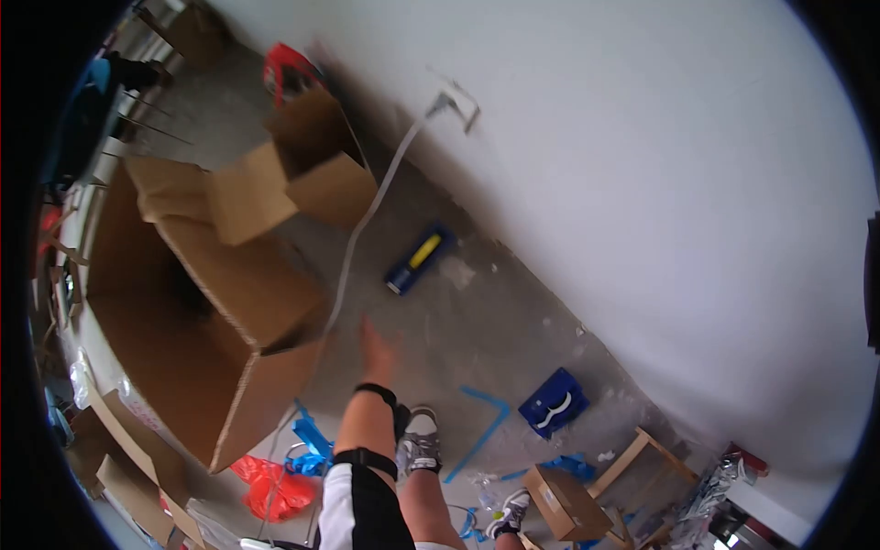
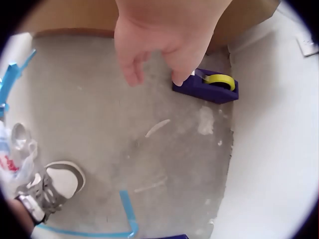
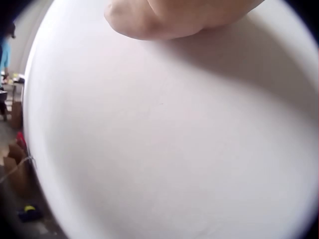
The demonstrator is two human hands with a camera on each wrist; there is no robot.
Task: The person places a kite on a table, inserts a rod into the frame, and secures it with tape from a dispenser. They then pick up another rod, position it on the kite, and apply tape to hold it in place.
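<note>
My left hand (image 1: 378, 353) reaches down over the grey floor in the head view, blurred and holding nothing. In the left wrist view, this hand (image 2: 162, 37) has relaxed fingers and a thumb apart from them; the thumb tip overlaps the near end of a dark blue tape dispenser (image 2: 209, 92) with a yellow roll. Contact cannot be told. The same dispenser (image 1: 408, 270) lies beyond the hand in the head view. My right hand (image 3: 174, 17) is at or close to the white wall (image 3: 159, 129) in the right wrist view, its fingers mostly hidden; the head view does not show it.
A big open cardboard box (image 1: 234, 293) stands left of the left hand, with a white cable (image 1: 346, 266) running past it to a wall socket. Blue tape strips (image 1: 477, 440), another blue object (image 1: 555, 403), a red bag (image 1: 275, 486) and a small box (image 1: 564, 504) lie near the feet.
</note>
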